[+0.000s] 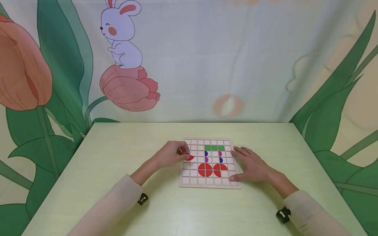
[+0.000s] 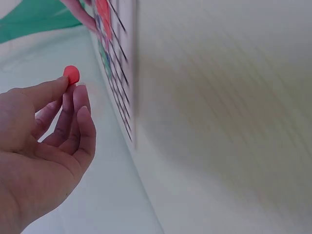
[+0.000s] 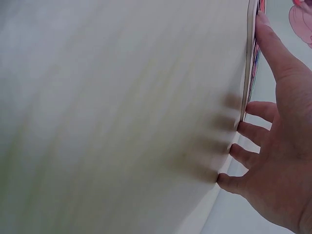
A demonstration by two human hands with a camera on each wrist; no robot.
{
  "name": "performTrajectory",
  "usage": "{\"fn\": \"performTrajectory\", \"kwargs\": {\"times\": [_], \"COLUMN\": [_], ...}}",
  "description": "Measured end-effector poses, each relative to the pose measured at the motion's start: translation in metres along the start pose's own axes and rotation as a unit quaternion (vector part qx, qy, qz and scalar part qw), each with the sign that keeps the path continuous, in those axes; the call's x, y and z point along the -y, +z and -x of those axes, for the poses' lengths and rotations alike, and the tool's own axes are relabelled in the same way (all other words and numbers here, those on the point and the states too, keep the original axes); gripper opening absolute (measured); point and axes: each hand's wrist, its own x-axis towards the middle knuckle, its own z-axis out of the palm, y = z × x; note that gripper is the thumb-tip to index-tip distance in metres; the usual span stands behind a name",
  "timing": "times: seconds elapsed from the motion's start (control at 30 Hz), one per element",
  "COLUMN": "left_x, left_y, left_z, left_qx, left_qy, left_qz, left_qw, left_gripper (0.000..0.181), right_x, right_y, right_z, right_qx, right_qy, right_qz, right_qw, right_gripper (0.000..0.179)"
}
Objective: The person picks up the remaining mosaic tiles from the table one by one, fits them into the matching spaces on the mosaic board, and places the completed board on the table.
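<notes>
My left hand pinches a small red rounded tile between thumb and fingertips, above the left side of a wooden grid board. The tile's full outline is partly hidden by the fingers. On the board, three green squares form a row. Below them stand two pairs of blue and magenta half-round tiles. Lower down lie a full red circle of quarter tiles and a second red circle lacking its lower right quarter. My right hand, fingers spread, rests along the board's right edge.
The board lies on a pale yellow-green table. Behind the table's far edge hangs a curtain printed with a rabbit, tulips and leaves. Black devices are strapped at both wrists.
</notes>
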Motion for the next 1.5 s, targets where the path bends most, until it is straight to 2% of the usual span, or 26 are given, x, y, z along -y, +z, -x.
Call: {"fn": "performTrajectory", "kwargs": {"times": [0.23, 0.37, 0.47, 0.57, 0.73, 0.9, 1.13, 1.33, 1.5], "left_x": [-0.030, -0.039, -0.042, -0.046, -0.047, -0.049, -0.053, -0.060, -0.066], "left_y": [0.018, 0.031, 0.043, 0.053, 0.066, 0.073, 0.079, 0.085, 0.091], "left_z": [-0.008, -0.015, -0.021, -0.026, -0.033, -0.037, -0.041, -0.045, -0.046], "left_qx": [0.007, 0.013, 0.016, 0.020, 0.043, 0.069, 0.074, 0.062, 0.039], "left_qy": [0.001, 0.010, 0.024, 0.021, 0.028, 0.060, 0.088, 0.077, 0.038], "left_qz": [0.015, 0.013, 0.013, 0.020, 0.021, 0.000, -0.013, -0.027, -0.036], "left_qw": [0.9999, 0.9998, 0.9995, 0.9994, 0.9985, 0.9958, 0.9934, 0.9947, 0.9979], "left_gripper": [0.008, 0.009, 0.009, 0.009, 0.014, 0.023, 0.017, 0.011, 0.005], "right_x": [0.000, 0.001, 0.001, 0.001, 0.000, 0.001, 0.001, 0.001, 0.003], "right_y": [-0.001, -0.001, -0.001, 0.000, 0.001, -0.001, -0.002, -0.003, -0.004], "right_z": [-0.001, -0.001, 0.000, 0.000, 0.000, 0.002, 0.001, 0.002, 0.002], "right_qx": [-0.001, 0.000, -0.001, -0.002, -0.005, -0.012, -0.009, -0.007, -0.007], "right_qy": [-0.001, 0.002, 0.002, 0.000, -0.008, -0.022, -0.021, -0.025, -0.024], "right_qz": [0.001, -0.002, -0.006, -0.011, -0.007, -0.001, -0.001, -0.002, -0.007], "right_qw": [1.0000, 1.0000, 1.0000, 0.9999, 0.9999, 0.9997, 0.9997, 0.9997, 0.9997], "right_gripper": [0.116, 0.115, 0.115, 0.114, 0.114, 0.112, 0.112, 0.112, 0.111]}}
